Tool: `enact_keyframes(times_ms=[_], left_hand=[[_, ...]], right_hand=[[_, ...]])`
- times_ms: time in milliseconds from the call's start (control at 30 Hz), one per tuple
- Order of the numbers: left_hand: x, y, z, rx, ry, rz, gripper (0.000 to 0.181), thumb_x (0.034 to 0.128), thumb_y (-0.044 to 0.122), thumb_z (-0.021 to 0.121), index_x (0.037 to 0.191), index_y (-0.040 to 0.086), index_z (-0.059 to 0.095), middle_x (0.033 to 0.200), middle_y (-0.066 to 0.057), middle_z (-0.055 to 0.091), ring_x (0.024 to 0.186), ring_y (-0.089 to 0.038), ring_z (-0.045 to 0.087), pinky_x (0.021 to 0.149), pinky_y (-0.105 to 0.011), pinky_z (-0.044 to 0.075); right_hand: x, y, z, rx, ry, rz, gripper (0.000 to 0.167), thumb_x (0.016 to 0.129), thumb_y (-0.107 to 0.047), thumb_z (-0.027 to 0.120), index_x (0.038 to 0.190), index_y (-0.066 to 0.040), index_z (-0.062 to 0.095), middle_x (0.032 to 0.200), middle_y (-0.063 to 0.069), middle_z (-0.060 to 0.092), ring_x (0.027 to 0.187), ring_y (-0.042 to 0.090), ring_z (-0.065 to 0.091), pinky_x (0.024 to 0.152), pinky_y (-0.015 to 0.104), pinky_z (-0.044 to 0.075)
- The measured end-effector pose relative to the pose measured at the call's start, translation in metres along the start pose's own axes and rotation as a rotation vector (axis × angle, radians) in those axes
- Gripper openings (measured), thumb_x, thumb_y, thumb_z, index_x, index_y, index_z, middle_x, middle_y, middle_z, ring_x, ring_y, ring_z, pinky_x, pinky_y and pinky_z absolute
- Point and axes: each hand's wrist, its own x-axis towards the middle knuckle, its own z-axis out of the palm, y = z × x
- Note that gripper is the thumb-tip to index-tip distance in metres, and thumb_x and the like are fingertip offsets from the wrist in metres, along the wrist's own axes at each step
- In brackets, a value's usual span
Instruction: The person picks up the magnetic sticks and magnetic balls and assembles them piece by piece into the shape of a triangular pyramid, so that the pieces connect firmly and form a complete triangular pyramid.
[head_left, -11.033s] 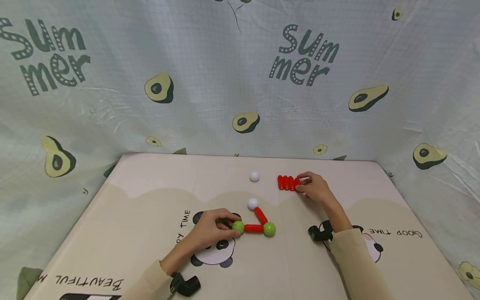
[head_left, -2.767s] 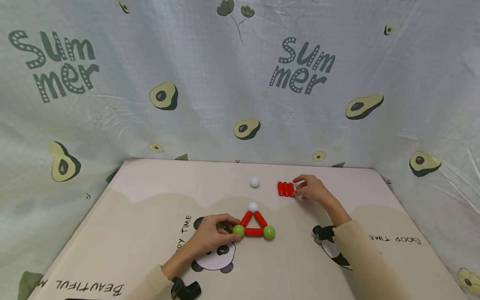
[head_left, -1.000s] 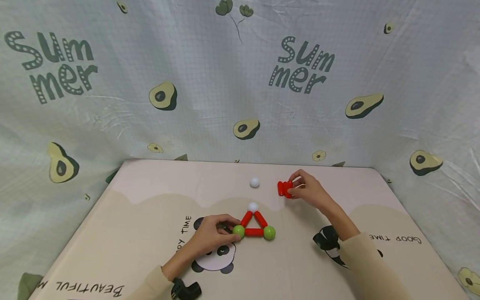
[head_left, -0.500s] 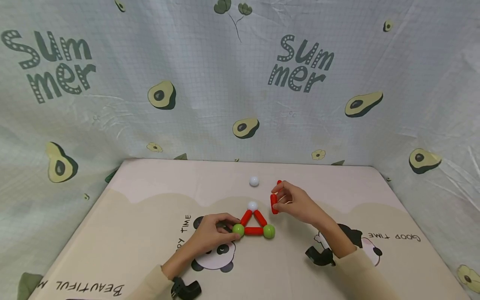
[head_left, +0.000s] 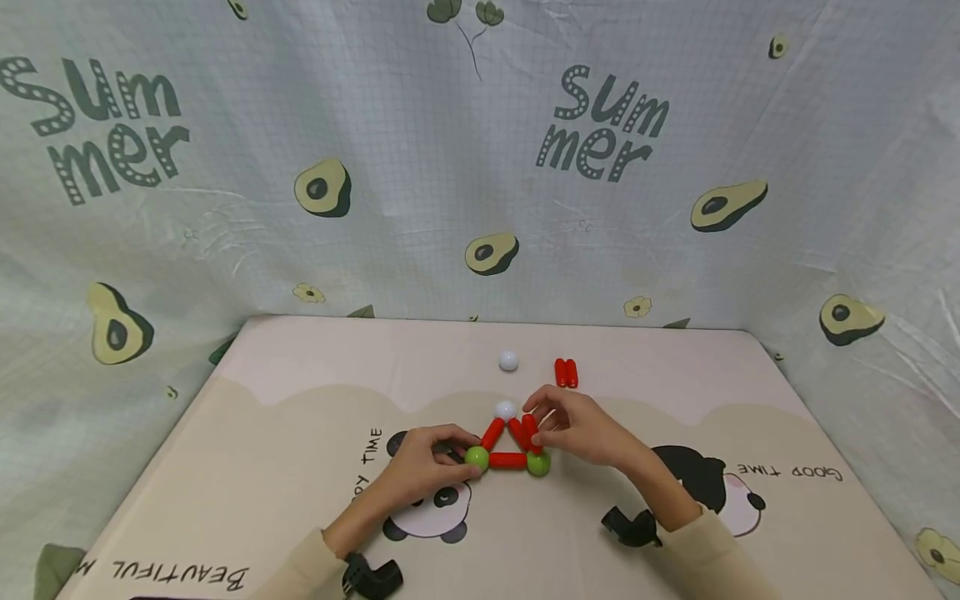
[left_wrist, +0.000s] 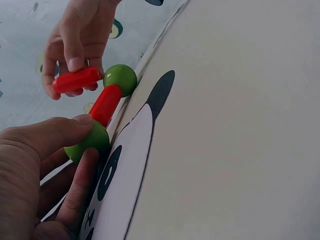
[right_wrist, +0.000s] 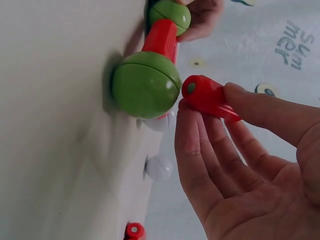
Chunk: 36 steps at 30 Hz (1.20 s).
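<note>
Below frame centre, the left hand [head_left: 429, 458] pinches one green ball [head_left: 477, 457] — likely steadying the triangle [head_left: 508, 461] — while the right hand [head_left: 581, 427] pinches a red rod [head_left: 529, 423], its end bared beside another green ball [head_left: 538, 465].

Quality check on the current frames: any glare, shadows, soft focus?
Head: even light, soft shadow on the tabletop near the right forearm. Left wrist: small glint on the far green ball, backdrop soft. Right wrist: diffuse shadow beside that same ball, separate white ball slightly soft.
</note>
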Motion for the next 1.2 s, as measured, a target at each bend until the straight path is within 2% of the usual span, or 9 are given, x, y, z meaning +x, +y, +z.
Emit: enact_keyframes(times_ms=[200,633,900,1200], left_hand=[[-0.0004,0.0009,0.0004,-0.007,0.001,-0.002,0.033,0.0854,0.021,0.086,0.116,0.012,0.076,0.104,-0.011,0.074,0.074,-0.009,0.072,0.068,-0.020,0.060],[0.0003,0.0003,0.0004,-0.001,0.001,-0.002,0.033,0.0853,0.021,0.086,0.115,0.012,0.076,0.103,-0.011,0.073,0.075,-0.009,0.072,0.068,-0.019,0.060],[0.0011,0.0015,0.0007,-0.008,-0.002,0.002,0.033,0.0856,0.021,0.086,0.115,0.012,0.076,0.103,-0.011,0.073,0.073,-0.009,0.071,0.067,-0.019,0.060],[0.0013,0.0025,0.0009,0.005,0.006,0.006,0.032,0.0854,0.021,0.086,0.115,0.012,0.076,0.103,-0.011,0.073,0.074,-0.008,0.071,0.067,-0.019,0.059]], right_hand=[[0.0010,0.0018,0.0033,-0.006,-0.009,-0.024,0.028,0.093,-0.004,0.072,0.119,-0.007,0.065,0.108,0.007,0.071,0.097,0.018,0.067,0.082,0.021,0.058],[0.0005,0.0049,0.0095,-0.039,0.001,-0.033,0.022,0.092,-0.015,0.077,0.112,-0.011,0.068,0.101,0.001,0.072,0.095,0.016,0.066,0.082,0.022,0.056],[-0.0013,0.0066,0.0062,-0.064,-0.033,-0.074,0.024,0.093,-0.006,0.072,0.116,-0.008,0.067,0.102,0.002,0.071,0.096,0.014,0.066,0.084,0.020,0.057],[0.0004,0.0042,0.0084,-0.073,-0.032,-0.064,0.024,0.092,-0.008,0.074,0.115,-0.009,0.068,0.100,0.001,0.070,0.093,0.013,0.065,0.083,0.020,0.057]])
